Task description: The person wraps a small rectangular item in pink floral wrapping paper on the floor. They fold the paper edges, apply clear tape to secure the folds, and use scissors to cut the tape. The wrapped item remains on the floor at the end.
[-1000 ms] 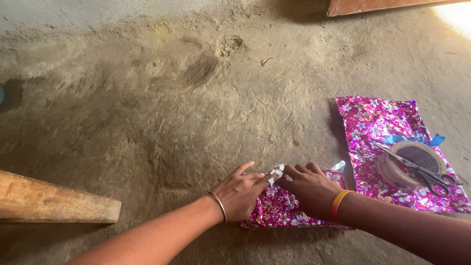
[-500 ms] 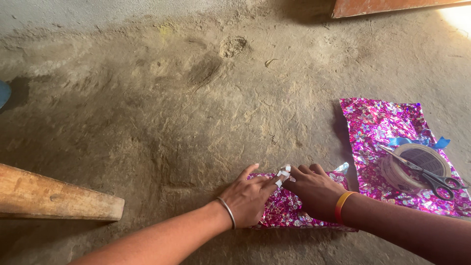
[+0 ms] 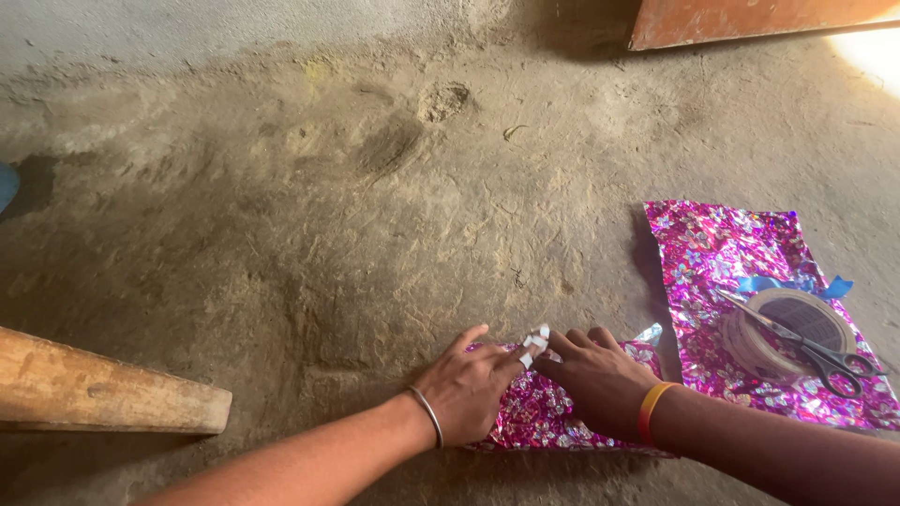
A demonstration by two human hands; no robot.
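Both hands lie flat, fingers extended, on a parcel wrapped in shiny pink paper [image 3: 548, 412] on the earthen floor [image 3: 309, 234]. The left hand [image 3: 466, 384], with a thin metal bangle [image 3: 427, 415] at the wrist, presses down on the parcel's left part; the right hand [image 3: 600, 378], with an orange and yellow wristband [image 3: 648, 409], covers the right part. Neither hand is closed around anything. Their fingertips meet at the parcel's far edge, where 1 small crumpled white piece [image 3: 534, 343], probably tape, sits between them; whether it sticks to a finger or to the paper cannot be told.

Compared with 1 second ago, the hands hold almost the same pose: palms down, fingertips together at the white piece. They and the parcel appear slightly lower in view, which looks like head movement more than hand movement. The pressing at that far edge therefore seems to be going on, with the fold held down.

To the right, just apart from the parcel, a spare sheet of the same pink paper [image 3: 712, 244] lies flat, bearing a roll of tape [image 3: 792, 328], scissors [image 3: 806, 342] laid across the roll, and a blue ribbon [image 3: 792, 283] behind it. A wooden beam [image 3: 103, 394] lies well to the left.
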